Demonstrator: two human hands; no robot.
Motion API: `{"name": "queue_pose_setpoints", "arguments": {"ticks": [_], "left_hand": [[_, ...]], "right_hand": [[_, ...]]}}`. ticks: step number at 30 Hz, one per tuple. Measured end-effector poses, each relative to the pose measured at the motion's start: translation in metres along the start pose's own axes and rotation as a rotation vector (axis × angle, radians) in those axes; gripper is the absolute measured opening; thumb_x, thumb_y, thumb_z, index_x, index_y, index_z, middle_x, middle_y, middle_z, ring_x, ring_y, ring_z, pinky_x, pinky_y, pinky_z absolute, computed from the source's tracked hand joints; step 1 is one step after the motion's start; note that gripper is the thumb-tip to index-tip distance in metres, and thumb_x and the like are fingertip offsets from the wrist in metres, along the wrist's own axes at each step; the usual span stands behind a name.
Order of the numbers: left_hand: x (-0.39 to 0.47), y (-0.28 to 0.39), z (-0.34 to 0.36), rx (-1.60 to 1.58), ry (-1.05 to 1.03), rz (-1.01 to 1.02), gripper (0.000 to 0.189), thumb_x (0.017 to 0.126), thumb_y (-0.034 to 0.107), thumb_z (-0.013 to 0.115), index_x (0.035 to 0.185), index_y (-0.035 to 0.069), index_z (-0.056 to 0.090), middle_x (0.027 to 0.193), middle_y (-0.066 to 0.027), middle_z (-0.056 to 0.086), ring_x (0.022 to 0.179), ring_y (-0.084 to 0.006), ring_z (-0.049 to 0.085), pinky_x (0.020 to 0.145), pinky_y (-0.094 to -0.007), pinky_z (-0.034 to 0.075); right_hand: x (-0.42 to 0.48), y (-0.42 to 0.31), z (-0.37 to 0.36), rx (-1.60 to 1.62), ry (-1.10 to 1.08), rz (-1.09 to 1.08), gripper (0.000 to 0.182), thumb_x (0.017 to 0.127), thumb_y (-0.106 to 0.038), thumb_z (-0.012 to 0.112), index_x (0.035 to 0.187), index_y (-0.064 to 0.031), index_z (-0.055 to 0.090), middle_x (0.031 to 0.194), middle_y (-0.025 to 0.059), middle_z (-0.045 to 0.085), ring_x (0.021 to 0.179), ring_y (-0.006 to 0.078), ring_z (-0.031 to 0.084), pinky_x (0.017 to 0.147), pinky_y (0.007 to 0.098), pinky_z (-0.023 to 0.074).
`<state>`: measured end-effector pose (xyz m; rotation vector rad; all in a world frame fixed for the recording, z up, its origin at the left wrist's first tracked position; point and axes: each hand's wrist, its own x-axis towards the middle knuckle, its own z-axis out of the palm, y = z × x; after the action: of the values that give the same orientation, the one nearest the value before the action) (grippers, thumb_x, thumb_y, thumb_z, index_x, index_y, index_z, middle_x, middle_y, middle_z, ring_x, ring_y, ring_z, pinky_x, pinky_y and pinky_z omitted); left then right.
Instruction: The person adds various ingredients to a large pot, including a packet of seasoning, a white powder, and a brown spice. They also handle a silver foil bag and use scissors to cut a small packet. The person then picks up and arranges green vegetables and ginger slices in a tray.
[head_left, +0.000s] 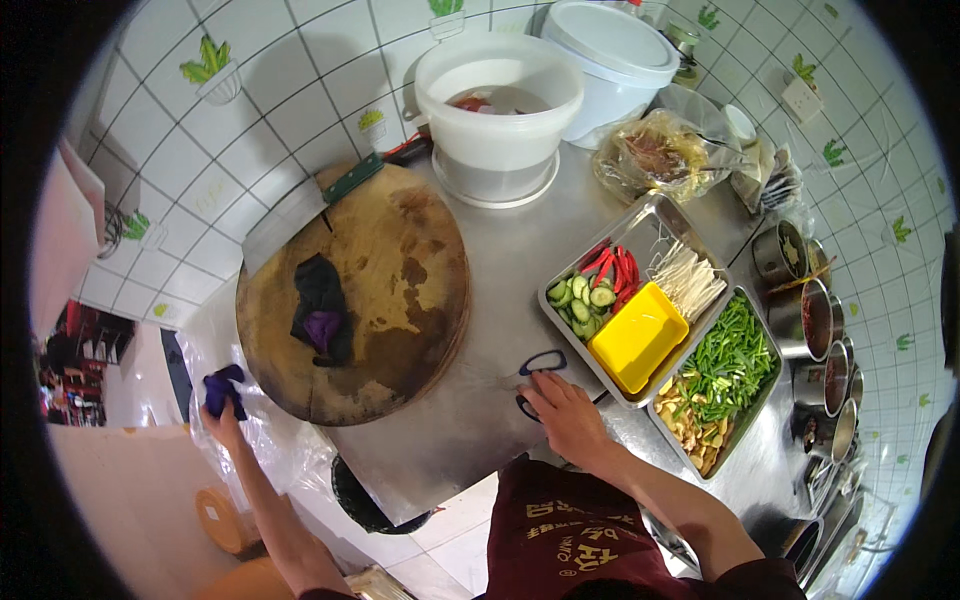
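My left hand (221, 424) holds a bunched dark purple cloth (223, 391), out past the left side of the round wooden chopping block (390, 300). On the block lies a crumpled dark cloth (322, 289) with a purple patch. A cleaver (289, 225) with a green handle rests across the block's far left edge, its broad blade near the tiled wall. My right hand (566, 416) touches the dark handles of a pair of scissors (541, 363) lying on the steel worktop (480, 409). Whether its fingers grip the handles is hard to tell.
Right of the scissors, a steel tray (559, 319) holds sliced cucumber, red chillies, enoki mushrooms and a yellow container (637, 337). Another tray (776, 367) has chopped greens. Behind stand a translucent bucket (499, 127), a lidded bucket (607, 90) and a bagged food item (660, 154). Several steel pots (787, 319) line the right.
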<state>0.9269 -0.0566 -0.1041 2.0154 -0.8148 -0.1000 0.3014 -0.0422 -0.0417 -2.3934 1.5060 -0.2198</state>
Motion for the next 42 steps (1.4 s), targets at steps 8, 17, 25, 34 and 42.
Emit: {"name": "queue_pose_setpoints", "arguments": {"ticks": [8, 17, 25, 34, 42], "left_hand": [[-0.122, 0.300, 0.008, -0.294, -0.537, 0.342, 0.043, 0.076, 0.008, 0.074, 0.113, 0.003, 0.053, 0.106, -0.0057, 0.057, 0.097, -0.0180, 0.054, 0.088, -0.0313, 0.043], [-0.245, 0.461, 0.308, -0.299, -0.737, 1.035, 0.028, 0.075, -0.001, 0.065, 0.100, 0.002, 0.053, 0.119, -0.0194, 0.049, 0.099, -0.0416, 0.056, 0.081, -0.0447, 0.049], [-0.269, 0.422, 0.407, 0.560, -0.828, 1.382, 0.015, 0.085, 0.012, 0.054, 0.096, 0.010, 0.064, 0.096, -0.0117, 0.062, 0.089, -0.0315, 0.065, 0.069, -0.0404, 0.055], [-0.231, 0.379, 0.348, 1.033, -0.959, 1.314, 0.019, 0.083, 0.013, 0.060, 0.096, 0.010, 0.073, 0.099, -0.0100, 0.069, 0.102, -0.0291, 0.062, 0.093, -0.0541, 0.042], [-0.288, 0.308, 0.258, 0.999, -0.691, 1.620, 0.017, 0.084, 0.013, 0.056, 0.097, 0.006, 0.065, 0.116, -0.0255, 0.058, 0.106, -0.0368, 0.056, 0.094, -0.0535, 0.039]], "right_hand": [[0.016, 0.007, -0.013, -0.016, 0.089, -0.010, 0.049, 0.077, -0.009, 0.065, 0.123, -0.0127, 0.053, 0.121, 0.0137, 0.048, 0.117, 0.0311, 0.046, 0.085, 0.0425, 0.0427], [0.000, 0.007, 0.003, -0.137, 0.113, 0.014, 0.032, 0.082, -0.016, 0.059, 0.114, -0.0164, 0.059, 0.112, 0.0102, 0.049, 0.109, 0.0278, 0.048, 0.085, 0.0432, 0.0416], [-0.013, 0.007, -0.001, -0.137, 0.041, 0.102, 0.040, 0.078, -0.014, 0.062, 0.117, -0.0180, 0.058, 0.117, 0.0091, 0.049, 0.106, 0.0275, 0.049, 0.087, 0.0435, 0.0387], [-0.023, 0.005, -0.006, -0.159, -0.054, 0.224, 0.051, 0.077, -0.023, 0.068, 0.125, -0.0131, 0.052, 0.123, 0.0099, 0.046, 0.103, 0.0289, 0.049, 0.083, 0.0439, 0.0387], [-0.035, 0.004, 0.018, -0.256, -0.074, 0.246, 0.046, 0.076, -0.013, 0.063, 0.116, 0.0074, 0.054, 0.124, 0.0170, 0.043, 0.077, 0.0309, 0.061, 0.077, 0.0457, 0.0447]]}}
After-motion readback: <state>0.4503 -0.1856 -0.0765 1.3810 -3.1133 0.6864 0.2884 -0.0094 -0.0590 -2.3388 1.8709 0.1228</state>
